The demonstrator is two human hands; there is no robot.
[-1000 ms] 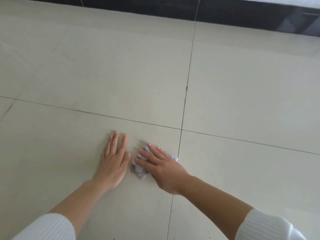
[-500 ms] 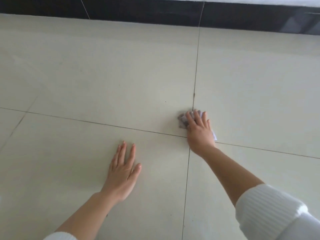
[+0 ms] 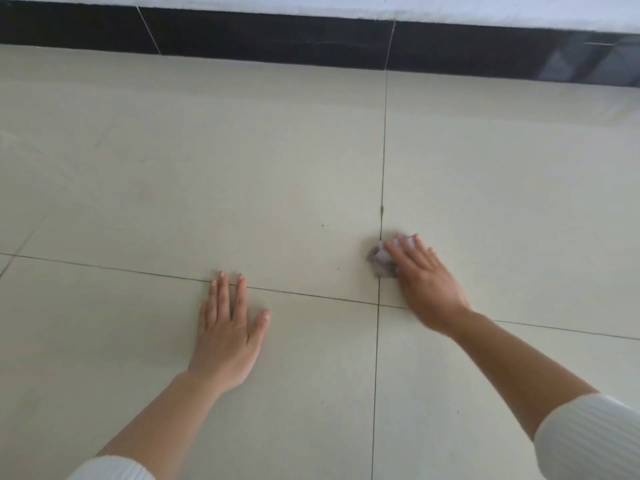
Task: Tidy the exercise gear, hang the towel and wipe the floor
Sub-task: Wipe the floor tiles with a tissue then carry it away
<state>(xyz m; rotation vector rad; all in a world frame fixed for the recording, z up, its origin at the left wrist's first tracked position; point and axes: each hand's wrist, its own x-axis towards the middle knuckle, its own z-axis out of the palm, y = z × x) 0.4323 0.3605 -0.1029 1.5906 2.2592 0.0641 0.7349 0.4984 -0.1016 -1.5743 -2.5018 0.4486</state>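
Note:
A small crumpled pale cloth [image 3: 380,260] lies on the cream tiled floor [image 3: 242,168], right at the crossing of two grout lines. My right hand [image 3: 424,284] presses down on it, fingers spread over the wad, and most of the cloth is hidden under the palm. My left hand [image 3: 228,332] rests flat on the floor to the left, fingers apart, holding nothing. Both forearms are bare, with white ribbed sleeves pushed up.
A black skirting band [image 3: 277,39] runs along the far edge of the floor under a white wall [image 3: 346,6]. A few dark specks [image 3: 322,225] dot the tile beyond my hands.
My right hand swept the cloth from beside my left hand away to the right and forward, across the vertical grout line. My left hand stayed planted.

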